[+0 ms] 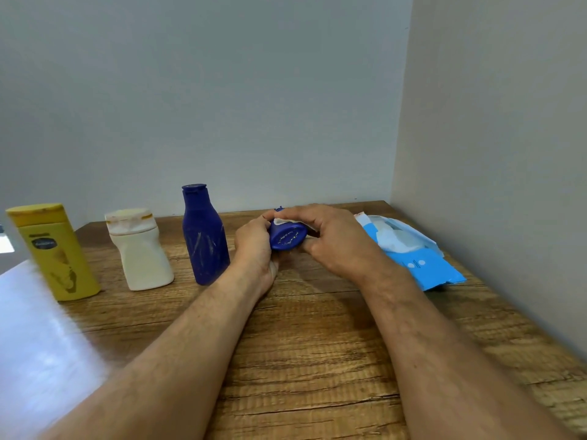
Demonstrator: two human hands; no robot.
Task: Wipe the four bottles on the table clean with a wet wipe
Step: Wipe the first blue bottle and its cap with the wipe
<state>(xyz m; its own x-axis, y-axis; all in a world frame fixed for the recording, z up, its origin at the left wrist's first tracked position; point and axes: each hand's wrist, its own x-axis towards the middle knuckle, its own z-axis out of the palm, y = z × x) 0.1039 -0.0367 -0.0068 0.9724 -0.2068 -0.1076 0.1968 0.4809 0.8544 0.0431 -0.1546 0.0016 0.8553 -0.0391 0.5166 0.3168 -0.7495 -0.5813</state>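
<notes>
A small blue bottle (287, 238) is held tipped over above the table, its base facing me. My left hand (254, 246) grips it from the left. My right hand (330, 236) curls over it from the right and presses a white wet wipe (282, 221) against its top side; most of the wipe is hidden under the fingers. Three other bottles stand upright in a row to the left: a taller dark blue bottle (205, 236) with pale smears, a white bottle (139, 249), and a yellow bottle (52, 252).
A light blue pack of wet wipes (409, 252) lies open at the right, near the side wall. The wooden table (317, 344) meets walls at the back and right. A glossy pale surface (41, 344) borders the table on the left.
</notes>
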